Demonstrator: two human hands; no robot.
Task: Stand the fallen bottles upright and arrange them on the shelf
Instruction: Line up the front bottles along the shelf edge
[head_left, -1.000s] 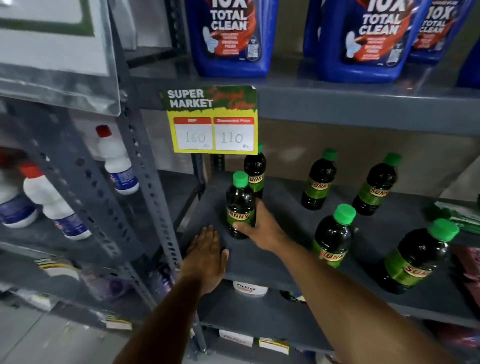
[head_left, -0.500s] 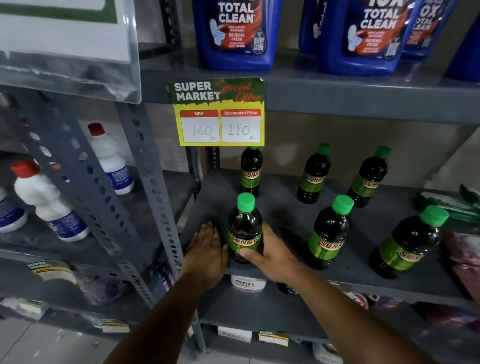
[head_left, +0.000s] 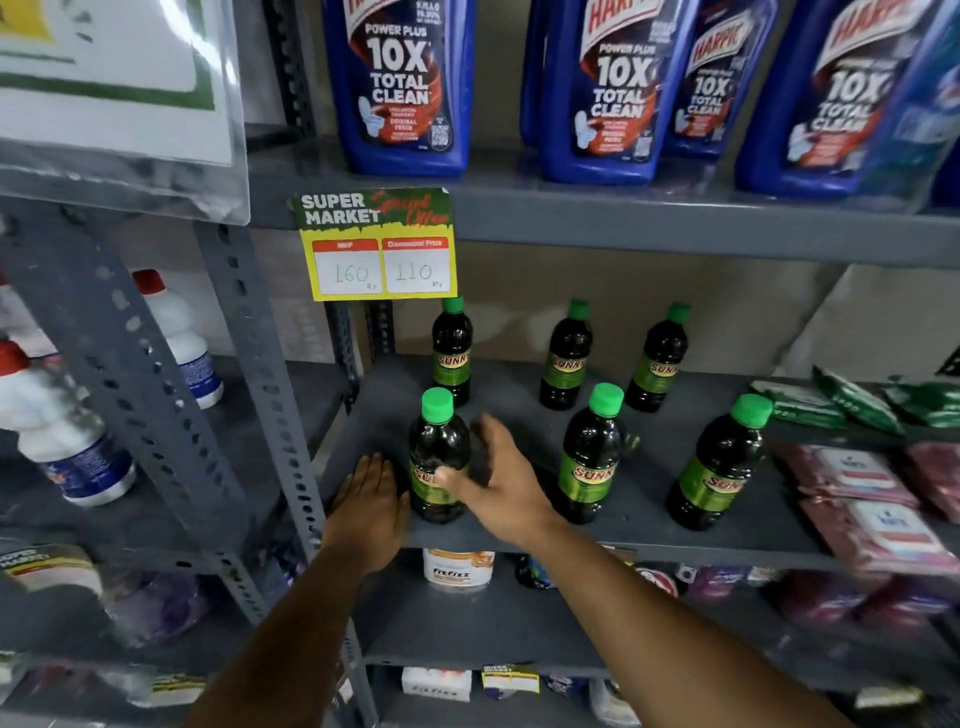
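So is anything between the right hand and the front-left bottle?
Nothing visible. The right hand is open right beside the front-left bottle, thumb across its label; the left hand lies flat on the shelf on the bottle's other side.

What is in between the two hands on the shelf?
In the head view, a dark plastic bottle with a green cap stands upright between the left hand and the right hand.

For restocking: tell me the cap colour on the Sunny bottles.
Bright green caps on the Sunny bottles, clearest in the head view.
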